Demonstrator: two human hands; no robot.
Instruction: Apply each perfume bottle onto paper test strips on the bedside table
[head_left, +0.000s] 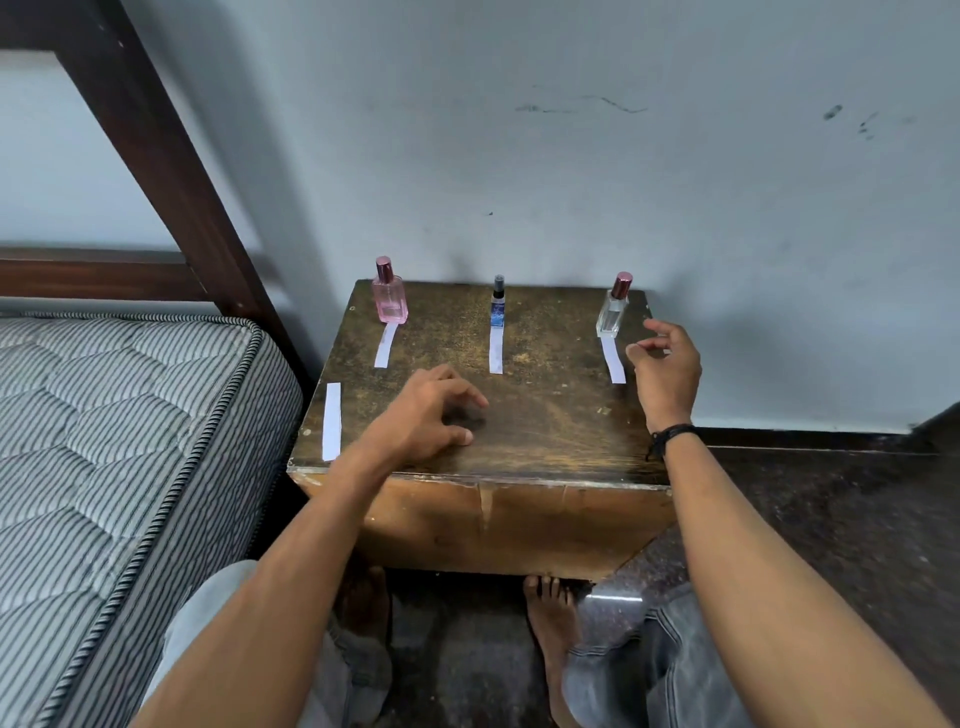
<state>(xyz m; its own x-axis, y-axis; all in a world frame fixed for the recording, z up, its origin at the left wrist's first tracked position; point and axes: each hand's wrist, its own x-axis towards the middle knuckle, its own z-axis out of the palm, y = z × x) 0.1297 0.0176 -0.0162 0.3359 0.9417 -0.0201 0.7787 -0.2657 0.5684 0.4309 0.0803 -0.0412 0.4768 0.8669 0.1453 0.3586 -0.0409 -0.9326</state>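
Three perfume bottles stand along the back of the wooden bedside table (545, 431): a pink bottle (389, 296) at the left, a slim blue spray bottle (498, 304) in the middle, a clear bottle (613, 309) with a dark red cap at the right. A white paper strip lies in front of each: left strip (385, 346), middle strip (496, 351), right strip (613, 361). A further strip (331, 422) lies near the table's front left edge. My left hand (434, 408) rests on the tabletop, fingers loosely curled, holding nothing. My right hand (665, 364) hovers just right of the clear bottle, fingers relaxed and empty.
A striped mattress (104, 441) and dark wooden bed frame (171, 171) stand close on the left. A pale wall (571, 156) rises directly behind the table. Bare feet and grey trousers show below the table's front on a dark floor (831, 519).
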